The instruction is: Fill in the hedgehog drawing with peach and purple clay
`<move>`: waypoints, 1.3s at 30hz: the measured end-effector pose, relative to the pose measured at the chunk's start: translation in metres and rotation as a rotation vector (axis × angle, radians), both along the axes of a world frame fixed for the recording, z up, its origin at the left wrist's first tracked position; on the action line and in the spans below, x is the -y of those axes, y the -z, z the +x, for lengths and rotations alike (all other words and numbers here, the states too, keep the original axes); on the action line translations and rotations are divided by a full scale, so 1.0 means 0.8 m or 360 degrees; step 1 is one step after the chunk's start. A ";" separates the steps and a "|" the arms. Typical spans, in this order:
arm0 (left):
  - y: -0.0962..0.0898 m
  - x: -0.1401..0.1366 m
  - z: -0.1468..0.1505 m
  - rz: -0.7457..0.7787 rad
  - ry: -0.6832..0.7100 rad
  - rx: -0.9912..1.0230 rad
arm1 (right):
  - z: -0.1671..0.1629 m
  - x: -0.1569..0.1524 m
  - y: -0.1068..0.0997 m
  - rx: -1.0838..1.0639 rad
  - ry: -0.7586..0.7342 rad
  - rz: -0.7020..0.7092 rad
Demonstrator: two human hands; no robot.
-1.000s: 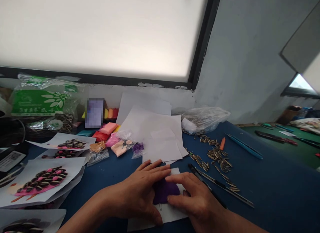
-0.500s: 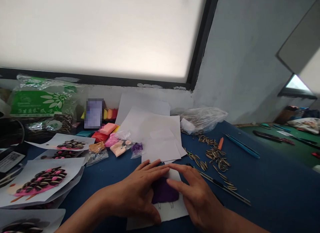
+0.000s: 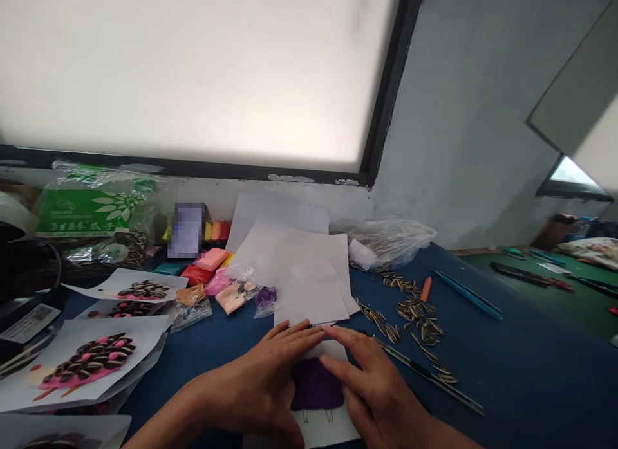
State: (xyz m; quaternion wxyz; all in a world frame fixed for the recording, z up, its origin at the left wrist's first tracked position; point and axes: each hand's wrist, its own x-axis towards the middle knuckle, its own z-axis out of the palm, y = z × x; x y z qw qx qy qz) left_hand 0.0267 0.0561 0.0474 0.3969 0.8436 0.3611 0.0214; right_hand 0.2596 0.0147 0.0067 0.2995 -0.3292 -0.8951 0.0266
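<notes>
A flattened patch of purple clay (image 3: 317, 386) lies on a white sheet of paper (image 3: 333, 432) with two small legs drawn below it. My left hand (image 3: 255, 388) rests along the clay's left side, fingers stretched out and open, its fingertips beyond the top edge. From the right, my right hand (image 3: 383, 384) curves around the other side with fingers apart; one fingertip touches the upper right of the clay. The fingertips of both hands meet or nearly meet above the patch. Neither hand grips anything.
Finished seed pictures (image 3: 91, 359) are stacked at left. Behind them are a green seed bag (image 3: 91, 211) and clay packs (image 3: 212, 259). Blank paper (image 3: 304, 275) lies ahead. Loose sunflower seeds (image 3: 420, 314), tweezers (image 3: 434, 372), an orange clay stick (image 3: 425, 289) and a blue tool (image 3: 468, 294) lie right.
The view has tilted up slightly, so the table things sit lower in the picture. Both hands keep nearly the same pose around the purple clay.
</notes>
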 end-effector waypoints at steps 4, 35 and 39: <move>0.002 -0.002 0.003 0.0051 -0.0001 -0.0001 | -0.005 -0.002 0.008 0.0026 -0.0052 0.0071; 0.005 -0.050 -0.003 0.0369 -0.0331 -0.0089 | 0.001 -0.002 -0.001 -0.0065 0.0129 -0.0003; 0.006 -0.048 -0.009 0.0256 -0.0335 -0.0068 | 0.005 -0.015 -0.007 0.0001 0.0256 0.0004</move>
